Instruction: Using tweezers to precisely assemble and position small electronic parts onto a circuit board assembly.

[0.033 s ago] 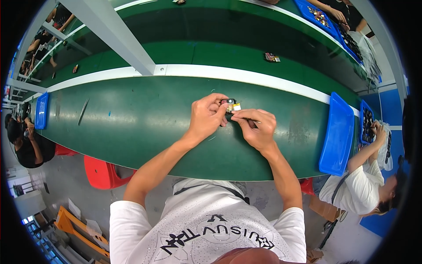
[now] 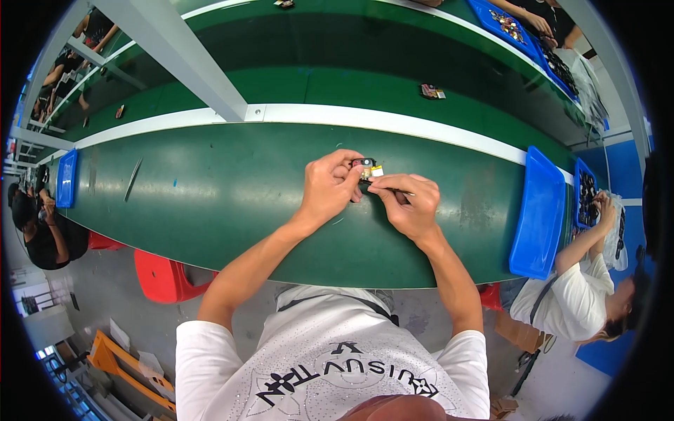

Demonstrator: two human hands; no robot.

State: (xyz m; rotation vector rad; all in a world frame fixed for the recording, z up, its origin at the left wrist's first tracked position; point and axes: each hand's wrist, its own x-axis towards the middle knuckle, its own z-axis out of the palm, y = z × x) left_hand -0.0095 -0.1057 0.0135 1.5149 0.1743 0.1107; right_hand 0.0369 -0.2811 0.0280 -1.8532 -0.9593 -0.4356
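Over the middle of the green bench, my left hand [image 2: 328, 184] pinches a small black electronic assembly [image 2: 364, 163]. A yellow-and-white piece [image 2: 377, 171] sticks out on its right side. My right hand [image 2: 414, 203] is closed at the assembly's lower right edge, thumb and forefinger pressed together. Between those fingers runs a slim, stick-like tool [image 2: 407, 193], its rear end showing past the knuckles. The fingers hide its tip and much of the assembly's lower part.
Long thin tweezers [image 2: 133, 179] lie at left on the bench [image 2: 239, 182]. Blue trays [image 2: 539, 217] stand at both ends. Behind a white rail, a small assembly [image 2: 432, 91] rests on a green conveyor [image 2: 337, 84]. A grey post [image 2: 175, 56] rises there. Co-workers sit left and right.
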